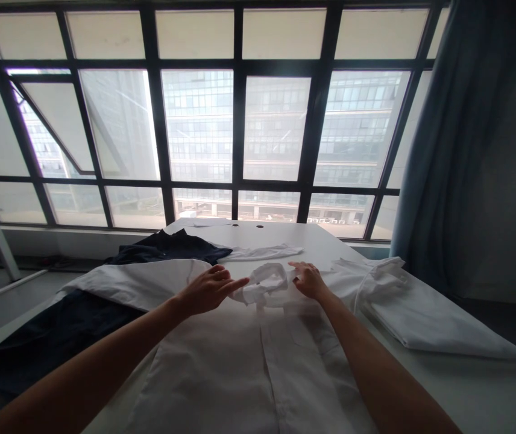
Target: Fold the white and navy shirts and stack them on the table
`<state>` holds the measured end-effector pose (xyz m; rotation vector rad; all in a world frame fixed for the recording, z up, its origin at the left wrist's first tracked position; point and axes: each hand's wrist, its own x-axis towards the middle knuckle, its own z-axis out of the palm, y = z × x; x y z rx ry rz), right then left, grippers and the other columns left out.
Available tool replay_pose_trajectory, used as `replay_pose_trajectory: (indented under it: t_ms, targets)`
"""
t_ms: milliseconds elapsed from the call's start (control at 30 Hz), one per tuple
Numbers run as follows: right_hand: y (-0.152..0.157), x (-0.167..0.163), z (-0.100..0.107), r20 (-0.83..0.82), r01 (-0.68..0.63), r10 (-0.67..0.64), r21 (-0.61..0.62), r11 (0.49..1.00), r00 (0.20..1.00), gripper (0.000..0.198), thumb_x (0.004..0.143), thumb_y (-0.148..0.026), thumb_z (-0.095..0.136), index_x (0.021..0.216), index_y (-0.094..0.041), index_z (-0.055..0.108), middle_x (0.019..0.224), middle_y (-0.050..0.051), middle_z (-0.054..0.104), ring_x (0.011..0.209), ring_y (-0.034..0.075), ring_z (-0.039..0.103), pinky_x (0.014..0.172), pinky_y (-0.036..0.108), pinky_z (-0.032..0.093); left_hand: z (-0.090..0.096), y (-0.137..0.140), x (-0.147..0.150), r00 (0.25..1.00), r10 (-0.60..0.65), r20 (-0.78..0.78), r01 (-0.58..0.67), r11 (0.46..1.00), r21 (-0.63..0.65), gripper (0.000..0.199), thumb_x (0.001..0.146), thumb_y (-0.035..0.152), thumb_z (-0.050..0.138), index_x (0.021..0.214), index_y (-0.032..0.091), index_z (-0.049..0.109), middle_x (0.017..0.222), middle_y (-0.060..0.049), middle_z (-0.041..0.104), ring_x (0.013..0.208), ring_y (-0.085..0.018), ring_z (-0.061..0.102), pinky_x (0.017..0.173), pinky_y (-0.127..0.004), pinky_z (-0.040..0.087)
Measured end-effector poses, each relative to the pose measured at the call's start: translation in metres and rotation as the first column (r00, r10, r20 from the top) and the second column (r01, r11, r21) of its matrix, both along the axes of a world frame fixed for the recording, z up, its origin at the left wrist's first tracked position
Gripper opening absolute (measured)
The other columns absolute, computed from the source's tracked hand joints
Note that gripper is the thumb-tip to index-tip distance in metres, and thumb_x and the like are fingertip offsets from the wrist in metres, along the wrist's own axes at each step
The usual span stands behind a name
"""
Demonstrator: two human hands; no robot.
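A white shirt (222, 355) with buttons down its front lies spread out before me, its collar (254, 294) toward the far side. My left hand (210, 290) is just left of the collar, over the shirt's shoulder; one digit stretches toward the collar and the others bend slightly. On the collar's other side is my right hand (308, 281), fingers apart, with the index finger pointing inward. Neither hand visibly grips the cloth. Whether the fingertips press on it I cannot tell.
Dark clothing (167, 246) lies on the left, partly under a white sleeve (140, 280). Folded white cloth (439, 319) sits at the right on the white table (280, 235). Beyond are black-framed windows (238, 126), one tilted open, and a blue-grey curtain (443, 157).
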<state>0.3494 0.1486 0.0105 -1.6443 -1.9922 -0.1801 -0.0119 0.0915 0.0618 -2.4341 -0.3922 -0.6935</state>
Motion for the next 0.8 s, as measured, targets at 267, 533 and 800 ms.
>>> replay_pose_trajectory:
  t_ms: [267, 533, 800]
  targets:
    - [-0.012, 0.02, 0.048, -0.017, -0.023, 0.025, 0.1, 0.995, 1.0, 0.024, 0.073, -0.008, 0.059, 0.089, -0.016, 0.074, 0.093, 0.007, 0.07, 0.084, 0.021, 0.065, 0.079, 0.027, 0.048, 0.004, 0.023, -0.03, 0.878, 0.46, -0.134, -0.479, 0.838, -0.259, 0.011, 0.085, 0.014, 0.059, 0.084, 0.016, 0.07, 0.086, -0.009, 0.07, 0.091, -0.025, 0.063, 0.089, -0.043, 0.045]
    - [0.005, 0.05, 0.089, 0.036, 0.097, -0.096, -0.033, 0.995, 0.995, 0.013, 0.081, -0.019, 0.066, 0.091, -0.016, 0.074, 0.091, 0.008, 0.073, 0.084, 0.023, 0.066, 0.073, 0.028, 0.046, 0.04, 0.085, -0.037, 0.766, 0.61, -0.201, -0.62, 0.62, -0.482, 0.024, 0.09, 0.031, 0.06, 0.109, 0.017, 0.062, 0.092, -0.009, 0.073, 0.084, -0.024, 0.069, 0.083, -0.036, 0.05]
    - [0.048, 0.022, 0.11, 0.157, 0.287, -0.289, 0.033, 0.957, 0.944, 0.027, 0.084, -0.016, 0.057, 0.105, -0.014, 0.073, 0.107, 0.017, 0.069, 0.101, 0.032, 0.061, 0.096, 0.045, 0.041, 0.088, 0.15, -0.02, 0.62, 0.783, -0.049, -0.724, 0.547, -0.42, 0.034, 0.092, 0.023, 0.051, 0.122, 0.012, 0.062, 0.121, -0.02, 0.066, 0.113, -0.033, 0.06, 0.098, -0.047, 0.044]
